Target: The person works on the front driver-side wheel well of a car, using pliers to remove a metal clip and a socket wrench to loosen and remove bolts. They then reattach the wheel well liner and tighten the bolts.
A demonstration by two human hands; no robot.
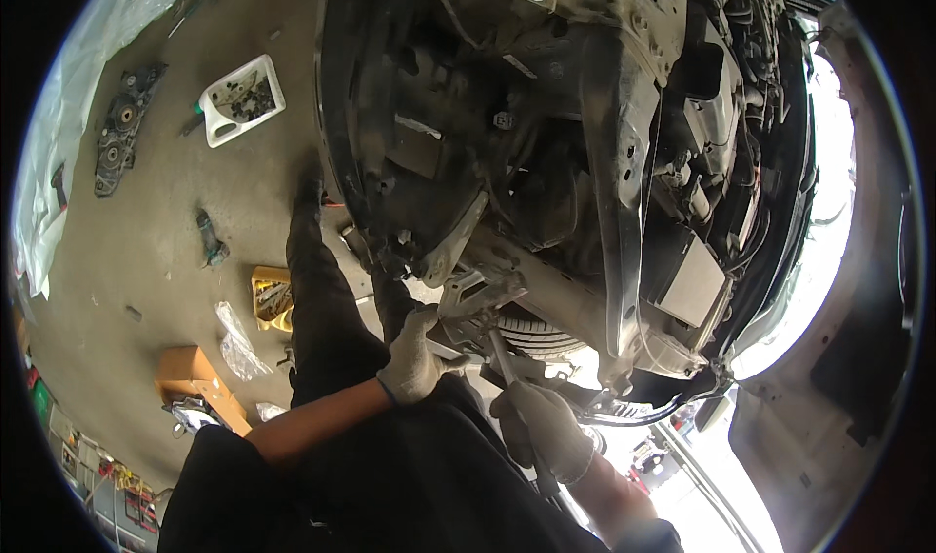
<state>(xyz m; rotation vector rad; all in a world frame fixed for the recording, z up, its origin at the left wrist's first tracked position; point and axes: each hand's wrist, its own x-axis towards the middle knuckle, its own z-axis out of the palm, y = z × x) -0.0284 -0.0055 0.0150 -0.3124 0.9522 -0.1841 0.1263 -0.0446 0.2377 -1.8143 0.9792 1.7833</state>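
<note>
Both my hands wear whitish work gloves. My left hand [411, 363] is closed at the lower left edge of a grey metal bracket [466, 297] on the car's front end, its thumb pointing right below the part. Some of its fingers are hidden against the metal. Lower and to the right, my right hand [548, 434] is wrapped around a long bar-like hand tool [504, 356]. The tool slants up and left from my fist, and its far end meets the bracket area. What it fits onto there is too small to make out.
The opened front end of a car [565, 163] fills the right, with a tyre [534, 336] behind the bracket. On the floor at left lie a cut white jug [265, 114] with small parts, a cordless tool [210, 239], a yellow box [270, 304], a cardboard box [200, 377] and a dark panel [127, 129].
</note>
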